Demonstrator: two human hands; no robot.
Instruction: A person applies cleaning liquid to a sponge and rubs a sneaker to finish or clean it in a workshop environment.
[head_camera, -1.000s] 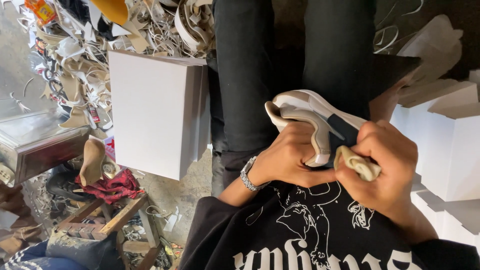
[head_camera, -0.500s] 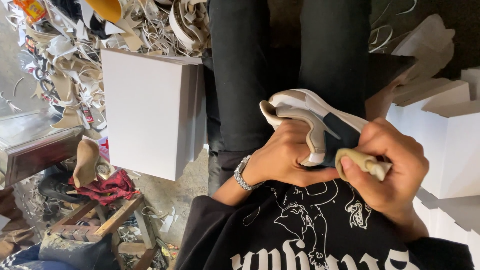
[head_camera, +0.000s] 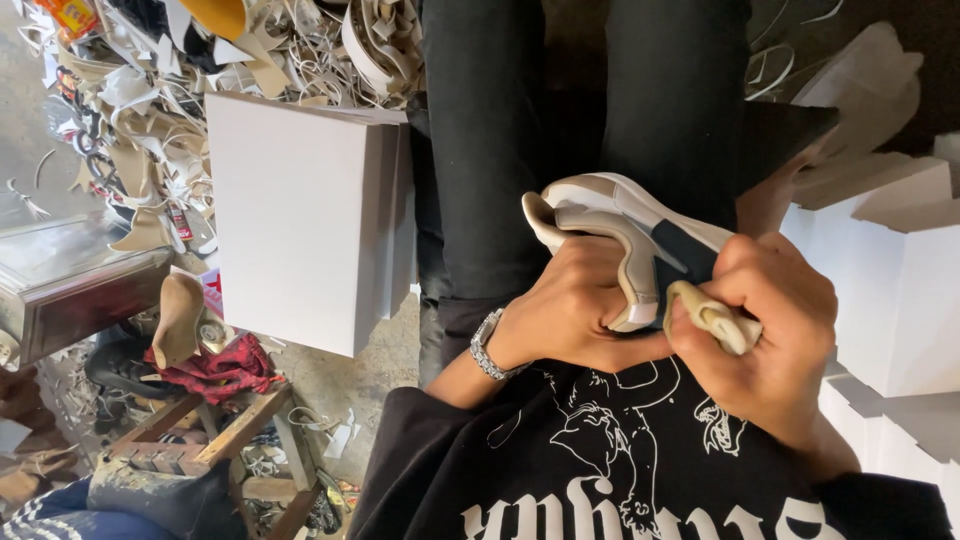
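Over the lap, in front of the black printed sweatshirt: one sneaker, white and beige with a dark navy panel, held off any surface between both hands.

- Sneaker — long axis runs from upper left to lower right in the head view; the rounded end points up-left toward the dark trouser legs, the other end is hidden behind the hands, so toe or heel cannot be told. Sole edge faces up and away.
- Hand with the metal wristwatch — which of the person's own sides it is cannot be judged from this rotated view; fingers curled shut around the sneaker's side, thumb pressed on the white edge.
- Other hand — closed in a fist on a crumpled cream cloth, which touches the sneaker near the navy panel.
- Surroundings — white cardboard box well apart to the left; more white boxes at the right; heap of leather offcuts beyond; red fabric on a wooden stool frame.

Risk, as a judgement: hard pressure with the cloth could twist the sneaker out of the one-handed grip and drop it among the offcuts.
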